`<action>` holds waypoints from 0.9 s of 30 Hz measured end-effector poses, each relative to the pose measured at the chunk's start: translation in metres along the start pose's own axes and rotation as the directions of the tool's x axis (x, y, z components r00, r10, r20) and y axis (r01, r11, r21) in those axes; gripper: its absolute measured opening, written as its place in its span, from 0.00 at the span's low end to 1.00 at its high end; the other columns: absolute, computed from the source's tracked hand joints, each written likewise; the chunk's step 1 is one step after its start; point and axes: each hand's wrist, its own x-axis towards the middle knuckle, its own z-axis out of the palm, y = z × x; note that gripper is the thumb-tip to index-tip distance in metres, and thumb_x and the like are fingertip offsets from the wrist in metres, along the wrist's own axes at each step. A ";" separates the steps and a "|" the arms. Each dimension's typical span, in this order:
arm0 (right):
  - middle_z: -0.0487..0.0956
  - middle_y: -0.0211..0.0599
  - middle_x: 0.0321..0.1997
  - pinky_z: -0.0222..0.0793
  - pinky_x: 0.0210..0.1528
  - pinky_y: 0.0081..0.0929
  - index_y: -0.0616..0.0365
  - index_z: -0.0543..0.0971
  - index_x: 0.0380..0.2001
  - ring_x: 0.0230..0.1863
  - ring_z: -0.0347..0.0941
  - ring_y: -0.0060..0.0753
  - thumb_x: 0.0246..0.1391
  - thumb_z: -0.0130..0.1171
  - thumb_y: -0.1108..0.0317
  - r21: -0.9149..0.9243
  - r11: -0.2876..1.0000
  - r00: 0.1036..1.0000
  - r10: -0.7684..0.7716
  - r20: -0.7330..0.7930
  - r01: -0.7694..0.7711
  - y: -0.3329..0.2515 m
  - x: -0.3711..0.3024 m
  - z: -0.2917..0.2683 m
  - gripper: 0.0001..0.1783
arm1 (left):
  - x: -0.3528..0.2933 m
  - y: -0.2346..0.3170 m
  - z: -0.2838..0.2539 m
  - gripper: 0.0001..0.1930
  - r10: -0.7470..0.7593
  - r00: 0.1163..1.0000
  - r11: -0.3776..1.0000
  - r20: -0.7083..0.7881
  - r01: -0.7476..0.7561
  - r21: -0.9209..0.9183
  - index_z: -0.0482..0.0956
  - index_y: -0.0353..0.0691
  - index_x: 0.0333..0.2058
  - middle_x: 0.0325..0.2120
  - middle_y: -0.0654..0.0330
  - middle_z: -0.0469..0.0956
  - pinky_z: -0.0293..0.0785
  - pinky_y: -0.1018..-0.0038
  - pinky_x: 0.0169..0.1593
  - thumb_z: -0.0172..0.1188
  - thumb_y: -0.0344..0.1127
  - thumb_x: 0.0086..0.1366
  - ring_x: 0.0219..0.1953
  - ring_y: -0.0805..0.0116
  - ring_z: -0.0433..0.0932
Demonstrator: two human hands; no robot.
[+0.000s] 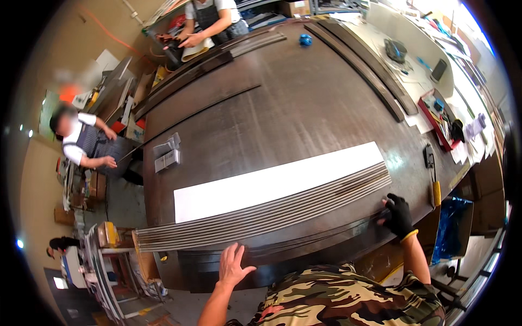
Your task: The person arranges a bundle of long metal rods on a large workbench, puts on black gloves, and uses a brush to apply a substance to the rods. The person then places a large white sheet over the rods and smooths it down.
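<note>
My left hand (231, 266), bare, lies at the near table edge with its fingers stretched out and thumb apart. Its fingertips are by several thin dark strips (304, 243) lying lengthwise along that edge. My right hand (400, 218), in a black glove with a yellow cuff, is beside the strips' right end, fingers spread; whether it touches them I cannot tell. Just beyond both hands, a row of long grey metal strips (261, 212) lies side by side. Along their far side is a long white sheet (272, 182), partly covered by them.
The large dark table (239, 125) also bears long dark bars (359, 70), a thin rod (206, 108), grey folded pieces (167, 154) and a blue roll (305, 40). At right stands a red tool tray (436, 122). One co-worker (89, 138) is at left, another (212, 24) at the far side.
</note>
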 end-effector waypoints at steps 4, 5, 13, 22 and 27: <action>0.70 0.48 0.52 0.66 0.52 0.45 0.55 0.77 0.43 0.54 0.66 0.56 0.21 0.78 0.59 -0.109 0.994 0.986 0.030 0.162 -0.012 -0.044 -0.004 -0.009 0.38 | -0.018 -0.018 0.011 0.43 -0.006 1.000 0.999 -0.010 0.005 -0.053 0.75 0.38 0.52 0.48 0.53 0.70 0.65 0.56 0.57 0.78 0.53 0.36 0.53 0.48 0.67; 0.70 0.47 0.51 0.66 0.52 0.45 0.54 0.77 0.43 0.54 0.66 0.56 0.21 0.78 0.59 -0.115 0.993 0.985 0.022 0.173 -0.002 -0.047 -0.004 -0.008 0.39 | -0.017 -0.024 0.015 0.42 -0.009 1.000 0.997 0.002 0.009 -0.072 0.75 0.39 0.51 0.46 0.54 0.70 0.65 0.56 0.56 0.78 0.54 0.36 0.52 0.50 0.67; 0.74 0.37 0.41 0.70 0.43 0.43 0.52 0.79 0.37 0.43 0.72 0.50 0.22 0.77 0.60 -0.105 0.995 0.991 0.009 0.132 0.004 -0.031 -0.006 0.000 0.31 | 0.012 -0.042 0.015 0.35 0.044 0.993 0.992 0.110 -0.031 -0.123 0.77 0.47 0.43 0.40 0.60 0.70 0.63 0.63 0.55 0.77 0.55 0.35 0.50 0.58 0.68; 0.75 0.39 0.42 0.71 0.44 0.44 0.52 0.79 0.33 0.45 0.72 0.52 0.17 0.74 0.71 -0.017 1.000 0.988 0.027 0.152 -0.025 -0.072 -0.015 0.008 0.28 | -0.011 -0.043 0.020 0.36 0.042 0.998 0.980 -0.042 -0.049 -0.195 0.75 0.39 0.46 0.48 0.55 0.70 0.63 0.60 0.58 0.75 0.51 0.39 0.55 0.54 0.66; 0.69 0.48 0.62 0.65 0.58 0.46 0.54 0.76 0.49 0.60 0.65 0.55 0.14 0.78 0.70 -0.098 0.995 0.984 0.026 0.175 -0.009 -0.033 -0.035 0.028 0.46 | -0.085 -0.037 0.002 0.44 0.029 0.994 0.998 0.108 -0.023 -0.058 0.70 0.37 0.58 0.62 0.51 0.62 0.56 0.58 0.67 0.74 0.53 0.43 0.66 0.51 0.57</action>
